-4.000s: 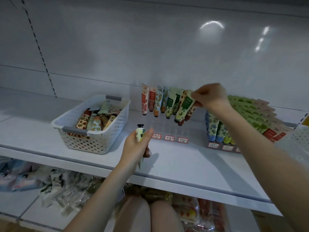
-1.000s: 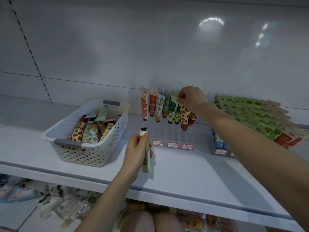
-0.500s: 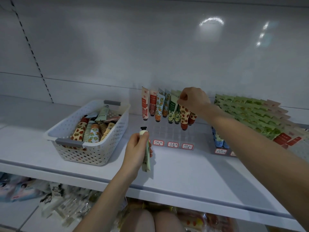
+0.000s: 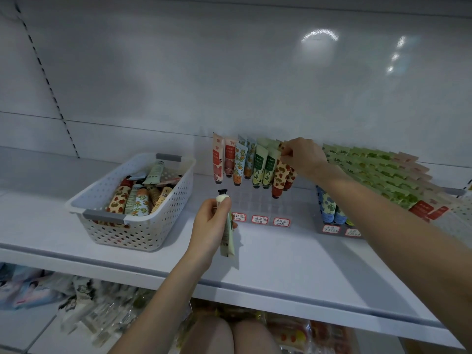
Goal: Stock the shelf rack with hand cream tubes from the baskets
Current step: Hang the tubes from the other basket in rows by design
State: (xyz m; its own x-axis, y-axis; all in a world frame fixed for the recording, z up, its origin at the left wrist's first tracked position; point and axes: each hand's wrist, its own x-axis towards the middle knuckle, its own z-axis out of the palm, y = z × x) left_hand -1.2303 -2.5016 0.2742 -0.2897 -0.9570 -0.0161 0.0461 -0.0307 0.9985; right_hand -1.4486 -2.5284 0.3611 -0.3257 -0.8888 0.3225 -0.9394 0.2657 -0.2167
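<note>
Held tube (image 4: pixel 227 233): one pale green hand cream tube, black cap up, upright at the centre of the frame, over the shelf and just in front of the rack.
Left hand (image 4: pixel 208 227): fingers and thumb curl round the held tube just under its cap.
Strawberry tube (image 4: pixel 279 175): one, cap down and tilted, at the right end of the rack's row.
Right hand (image 4: pixel 302 155): fingertips pinch the strawberry tube's top edge and hide it.
Rack (image 4: pixel 258 200): one clear gridded rack at centre frame, against the back panel.
Racked tubes (image 4: pixel 240 162): eight visible, all cap down, in four pairs: pink-red, blue with orange print, green, strawberry print.
Price labels (image 4: pixel 259 219): three, along the rack's front edge.
Basket (image 4: pixel 132 233): one, white and perforated with two grey handles, at centre left, well apart from the rack.
Basket tubes (image 4: pixel 135 200): a mixed heap; the number cannot be told.
Second rack (image 4: pixel 341 229): one, at the right of the frame, with two labels showing; the right forearm crosses in front and hides part of it.
Green tubes (image 4: pixel 378 172): several leaning rows, too many overlapping to count.
Blue tubes (image 4: pixel 328 205): two visible, at the second rack's front.
Shelf (image 4: pixel 281 264): one white board, carrying the basket and both racks.
Packaged goods (image 4: pixel 84 300): blurred packets at lower left, below the shelf.
</note>
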